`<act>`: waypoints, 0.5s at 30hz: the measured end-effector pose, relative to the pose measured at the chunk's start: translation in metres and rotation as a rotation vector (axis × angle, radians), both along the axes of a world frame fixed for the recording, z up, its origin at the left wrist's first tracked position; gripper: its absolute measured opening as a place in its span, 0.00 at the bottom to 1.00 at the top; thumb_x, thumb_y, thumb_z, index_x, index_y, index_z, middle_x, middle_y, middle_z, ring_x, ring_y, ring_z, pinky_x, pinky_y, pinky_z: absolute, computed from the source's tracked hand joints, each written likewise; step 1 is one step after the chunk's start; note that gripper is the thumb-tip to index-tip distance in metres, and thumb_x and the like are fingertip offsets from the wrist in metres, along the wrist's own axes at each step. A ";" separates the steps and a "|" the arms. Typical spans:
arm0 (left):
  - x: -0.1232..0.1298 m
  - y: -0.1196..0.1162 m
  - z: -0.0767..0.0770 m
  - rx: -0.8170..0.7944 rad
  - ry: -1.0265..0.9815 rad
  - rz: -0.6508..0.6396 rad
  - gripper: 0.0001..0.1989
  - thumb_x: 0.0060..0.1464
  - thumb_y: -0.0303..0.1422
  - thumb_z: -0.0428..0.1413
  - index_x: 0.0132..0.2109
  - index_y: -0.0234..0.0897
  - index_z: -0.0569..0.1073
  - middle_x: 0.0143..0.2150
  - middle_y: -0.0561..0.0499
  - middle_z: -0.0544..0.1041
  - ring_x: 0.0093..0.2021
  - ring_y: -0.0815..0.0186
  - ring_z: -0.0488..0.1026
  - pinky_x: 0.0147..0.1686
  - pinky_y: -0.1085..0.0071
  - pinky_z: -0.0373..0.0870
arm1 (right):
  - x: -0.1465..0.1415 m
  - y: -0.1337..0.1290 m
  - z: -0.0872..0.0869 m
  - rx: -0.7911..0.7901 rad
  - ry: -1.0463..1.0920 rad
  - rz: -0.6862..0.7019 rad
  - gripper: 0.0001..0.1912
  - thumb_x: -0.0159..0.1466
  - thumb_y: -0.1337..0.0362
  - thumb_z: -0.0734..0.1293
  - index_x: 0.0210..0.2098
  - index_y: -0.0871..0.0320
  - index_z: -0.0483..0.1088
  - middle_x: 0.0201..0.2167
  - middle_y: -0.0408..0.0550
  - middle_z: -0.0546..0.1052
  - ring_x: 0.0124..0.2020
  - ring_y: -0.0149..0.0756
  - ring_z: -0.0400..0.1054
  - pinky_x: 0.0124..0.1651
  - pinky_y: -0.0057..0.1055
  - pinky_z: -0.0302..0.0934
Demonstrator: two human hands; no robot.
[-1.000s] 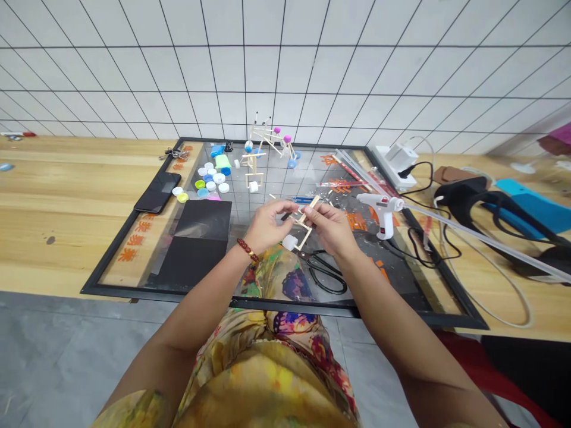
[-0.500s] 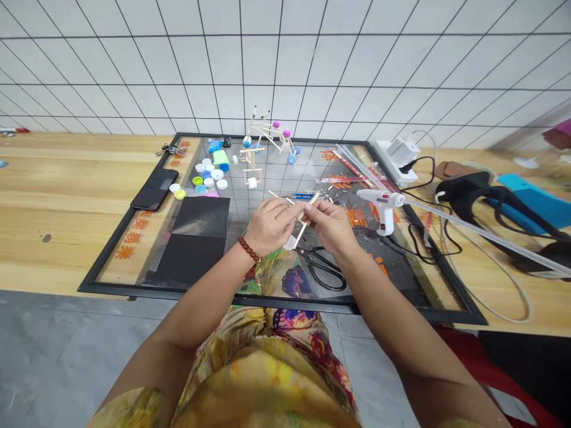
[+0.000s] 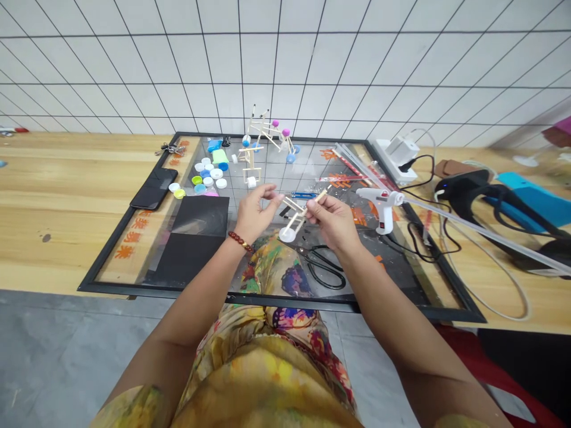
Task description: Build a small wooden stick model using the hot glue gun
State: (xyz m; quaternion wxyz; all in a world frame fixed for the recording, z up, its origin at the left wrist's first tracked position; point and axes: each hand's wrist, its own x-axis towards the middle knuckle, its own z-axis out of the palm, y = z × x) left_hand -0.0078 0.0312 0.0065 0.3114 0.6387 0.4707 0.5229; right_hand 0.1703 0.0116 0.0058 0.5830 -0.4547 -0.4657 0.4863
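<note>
Between thumb and fingers, my right hand pinches a small frame of thin wooden sticks. A white round cap sits at the frame's lower left end. My left hand is just left of the frame, its thumb and fingers apart; the thumb tip is close to a stick end, and whether they touch I cannot tell. Black-handled scissors lie below my right hand. Beyond the hands stand a stick figure with a white roll and a larger stick structure with pink and blue balls.
A white glue gun with cables is right of my right hand. Coloured caps, black sheets and a phone lie to the left. A power strip is at the back right, near a black strap.
My left hand has let go of the sticks and moved left, its fingers spreading. The frame in my right hand has turned, and the white cap on it shows more fully.
</note>
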 end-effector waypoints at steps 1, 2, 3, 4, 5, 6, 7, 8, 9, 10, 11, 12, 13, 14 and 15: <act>0.001 0.000 0.000 -0.093 -0.100 -0.140 0.17 0.52 0.39 0.62 0.46 0.34 0.76 0.40 0.46 0.80 0.42 0.64 0.76 0.45 0.68 0.70 | -0.001 -0.001 0.001 0.008 -0.023 -0.015 0.22 0.45 0.48 0.78 0.20 0.57 0.69 0.17 0.40 0.72 0.18 0.24 0.57 0.22 0.26 0.51; 0.003 0.000 -0.001 -0.193 -0.172 -0.299 0.19 0.51 0.40 0.63 0.47 0.33 0.76 0.41 0.45 0.80 0.42 0.64 0.76 0.44 0.68 0.70 | -0.001 -0.001 0.002 0.013 -0.041 -0.027 0.22 0.45 0.48 0.79 0.20 0.57 0.68 0.16 0.40 0.71 0.17 0.24 0.56 0.22 0.26 0.49; 0.005 -0.001 -0.002 -0.288 -0.214 -0.447 0.21 0.48 0.40 0.65 0.47 0.33 0.76 0.41 0.45 0.81 0.41 0.65 0.77 0.43 0.69 0.70 | -0.002 -0.002 0.002 0.016 -0.053 -0.040 0.23 0.44 0.48 0.79 0.19 0.57 0.67 0.15 0.39 0.69 0.17 0.24 0.55 0.22 0.26 0.48; 0.007 -0.003 -0.004 -0.366 -0.227 -0.558 0.22 0.45 0.40 0.67 0.45 0.32 0.77 0.39 0.45 0.81 0.39 0.65 0.76 0.41 0.69 0.70 | -0.002 -0.002 0.002 0.020 -0.060 -0.054 0.23 0.44 0.49 0.79 0.19 0.57 0.67 0.14 0.38 0.68 0.17 0.24 0.54 0.22 0.26 0.47; 0.009 -0.004 -0.007 -0.428 -0.226 -0.629 0.23 0.43 0.41 0.68 0.43 0.31 0.78 0.37 0.46 0.81 0.36 0.66 0.76 0.39 0.70 0.70 | -0.002 -0.002 0.002 0.025 -0.066 -0.066 0.23 0.43 0.48 0.79 0.18 0.57 0.66 0.14 0.38 0.67 0.17 0.24 0.53 0.23 0.26 0.46; 0.011 -0.006 -0.009 -0.472 -0.226 -0.661 0.23 0.41 0.42 0.69 0.40 0.30 0.78 0.35 0.46 0.80 0.34 0.67 0.75 0.37 0.70 0.70 | -0.001 -0.003 0.003 0.031 -0.075 -0.075 0.24 0.43 0.48 0.79 0.17 0.57 0.66 0.13 0.37 0.65 0.18 0.24 0.53 0.23 0.27 0.46; 0.013 -0.008 -0.012 -0.501 -0.239 -0.666 0.22 0.41 0.44 0.69 0.38 0.30 0.78 0.33 0.47 0.80 0.33 0.68 0.75 0.36 0.71 0.70 | -0.001 -0.003 0.003 0.034 -0.085 -0.077 0.25 0.44 0.47 0.78 0.16 0.58 0.65 0.13 0.37 0.64 0.18 0.24 0.52 0.24 0.27 0.45; 0.015 -0.009 -0.014 -0.521 -0.260 -0.659 0.22 0.41 0.45 0.68 0.35 0.29 0.79 0.32 0.47 0.80 0.31 0.68 0.75 0.36 0.71 0.70 | 0.000 -0.003 0.003 0.031 -0.094 -0.073 0.25 0.46 0.47 0.78 0.15 0.58 0.65 0.13 0.37 0.62 0.18 0.23 0.51 0.24 0.27 0.44; 0.017 -0.010 -0.016 -0.534 -0.288 -0.649 0.22 0.41 0.46 0.68 0.34 0.29 0.78 0.31 0.47 0.79 0.31 0.69 0.74 0.35 0.71 0.70 | 0.001 -0.003 0.003 0.020 -0.096 -0.059 0.26 0.47 0.46 0.77 0.14 0.58 0.64 0.13 0.37 0.61 0.18 0.23 0.50 0.24 0.28 0.44; 0.018 -0.010 -0.017 -0.543 -0.315 -0.640 0.22 0.41 0.47 0.68 0.33 0.30 0.78 0.30 0.47 0.79 0.30 0.69 0.74 0.35 0.71 0.70 | 0.002 -0.003 0.004 0.004 -0.091 -0.042 0.27 0.47 0.46 0.76 0.13 0.58 0.63 0.12 0.37 0.61 0.18 0.23 0.49 0.24 0.28 0.43; 0.019 -0.011 -0.018 -0.551 -0.335 -0.637 0.22 0.41 0.47 0.68 0.33 0.30 0.78 0.29 0.47 0.79 0.29 0.70 0.74 0.35 0.71 0.71 | 0.003 -0.003 0.004 -0.015 -0.083 -0.027 0.27 0.47 0.45 0.76 0.13 0.58 0.63 0.12 0.37 0.60 0.18 0.23 0.49 0.24 0.28 0.42; 0.020 -0.011 -0.019 -0.558 -0.347 -0.634 0.22 0.41 0.47 0.68 0.33 0.30 0.78 0.29 0.48 0.79 0.29 0.70 0.74 0.34 0.71 0.71 | 0.004 -0.002 0.004 -0.033 -0.075 -0.019 0.27 0.47 0.45 0.76 0.13 0.58 0.63 0.12 0.37 0.60 0.18 0.23 0.48 0.24 0.28 0.42; 0.020 -0.011 -0.019 -0.561 -0.355 -0.631 0.22 0.40 0.47 0.68 0.33 0.30 0.78 0.28 0.48 0.79 0.28 0.71 0.74 0.34 0.72 0.70 | 0.004 -0.002 0.004 -0.048 -0.069 -0.016 0.28 0.46 0.45 0.76 0.13 0.58 0.62 0.12 0.37 0.60 0.18 0.23 0.48 0.23 0.28 0.41; 0.021 -0.012 -0.019 -0.564 -0.360 -0.630 0.22 0.40 0.47 0.68 0.33 0.30 0.78 0.28 0.49 0.78 0.28 0.71 0.73 0.33 0.72 0.70 | 0.004 -0.002 0.004 -0.060 -0.064 -0.014 0.28 0.46 0.45 0.77 0.13 0.58 0.62 0.12 0.37 0.60 0.17 0.23 0.48 0.23 0.28 0.40; 0.021 -0.012 -0.018 -0.564 -0.361 -0.628 0.22 0.40 0.47 0.68 0.33 0.30 0.78 0.28 0.49 0.78 0.27 0.72 0.73 0.33 0.72 0.70 | 0.005 -0.002 0.004 -0.073 -0.058 -0.009 0.28 0.46 0.45 0.77 0.13 0.58 0.62 0.12 0.37 0.60 0.17 0.23 0.48 0.23 0.28 0.40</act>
